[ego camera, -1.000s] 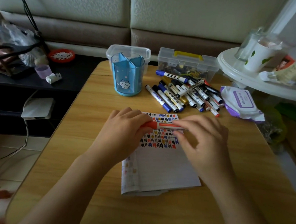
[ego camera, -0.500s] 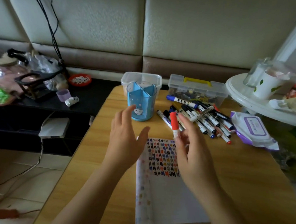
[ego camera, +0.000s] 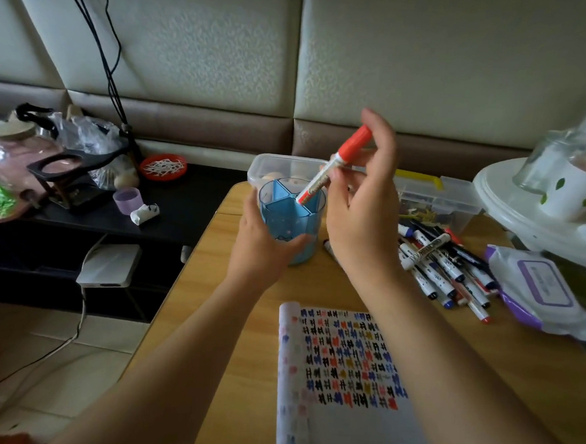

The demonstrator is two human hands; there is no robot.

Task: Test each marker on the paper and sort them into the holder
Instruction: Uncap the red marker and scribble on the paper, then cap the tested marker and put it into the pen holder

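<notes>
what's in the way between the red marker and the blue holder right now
Nothing visible. The right hand holds the red marker tilted, its lower end already at the rim of the blue holder, over an open compartment. The left hand grips the holder's side, below the opening, not across it.

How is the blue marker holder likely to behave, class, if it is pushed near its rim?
The blue marker holder is tall for its base, so it would probably tip rather than slide. It looks like thin, nearly empty plastic, likely light. That may be why the left hand grips it while the right hand lowers the red marker.
</notes>
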